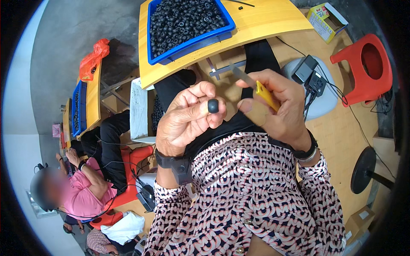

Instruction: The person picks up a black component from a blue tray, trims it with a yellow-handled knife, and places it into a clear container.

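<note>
The left hand (185, 121) pinched a small black rubber piece (213, 106) in its grip, raised clear for trimming. The right hand (273, 106) was clamped on a yellow-handled knife (260, 90), blade angled toward it, above the blue tray (192, 42) on the desk (273, 21)

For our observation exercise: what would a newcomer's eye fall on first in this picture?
First the two raised hands at centre: the left hand pinches a small black rubber piece, the right hand grips a yellow-handled blade. Next the blue tray heaped with black pieces on the yellow table above, then the red stool at right.
</note>
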### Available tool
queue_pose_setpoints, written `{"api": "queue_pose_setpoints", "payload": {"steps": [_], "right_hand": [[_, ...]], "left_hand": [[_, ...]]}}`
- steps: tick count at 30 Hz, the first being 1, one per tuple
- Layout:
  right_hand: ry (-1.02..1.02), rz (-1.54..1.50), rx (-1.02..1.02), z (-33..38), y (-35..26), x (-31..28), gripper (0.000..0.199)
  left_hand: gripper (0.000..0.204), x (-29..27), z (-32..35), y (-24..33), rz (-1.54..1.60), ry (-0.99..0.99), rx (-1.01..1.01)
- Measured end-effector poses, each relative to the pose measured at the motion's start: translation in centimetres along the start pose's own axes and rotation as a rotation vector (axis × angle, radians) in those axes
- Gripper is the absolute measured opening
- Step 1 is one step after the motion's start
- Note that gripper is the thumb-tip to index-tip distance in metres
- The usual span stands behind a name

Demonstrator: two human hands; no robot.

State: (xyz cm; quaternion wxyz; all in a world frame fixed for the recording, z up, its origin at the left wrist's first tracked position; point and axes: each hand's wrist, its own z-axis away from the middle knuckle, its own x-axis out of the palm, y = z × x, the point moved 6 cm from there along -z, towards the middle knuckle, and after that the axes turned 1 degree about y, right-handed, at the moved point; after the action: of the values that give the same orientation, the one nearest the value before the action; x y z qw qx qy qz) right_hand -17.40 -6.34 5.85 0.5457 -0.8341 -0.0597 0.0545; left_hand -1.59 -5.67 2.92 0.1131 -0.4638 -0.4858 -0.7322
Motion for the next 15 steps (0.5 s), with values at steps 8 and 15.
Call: {"api": "queue_pose_setpoints", "payload": {"steps": [8, 15], "right_hand": [[-0.090, -0.049, -0.101, -0.1, -0.9, 2.6, 0.023], [-0.151, 0.011, 0.000, -0.4, -0.6, 2.4, 0.014]], "left_hand": [[0.020, 0.5, -0.5, 0.0, -0.115, 0.101, 0.015], [0.025, -0.3, 0.6, -0.6, -0.095, 0.056, -0.033]]}}
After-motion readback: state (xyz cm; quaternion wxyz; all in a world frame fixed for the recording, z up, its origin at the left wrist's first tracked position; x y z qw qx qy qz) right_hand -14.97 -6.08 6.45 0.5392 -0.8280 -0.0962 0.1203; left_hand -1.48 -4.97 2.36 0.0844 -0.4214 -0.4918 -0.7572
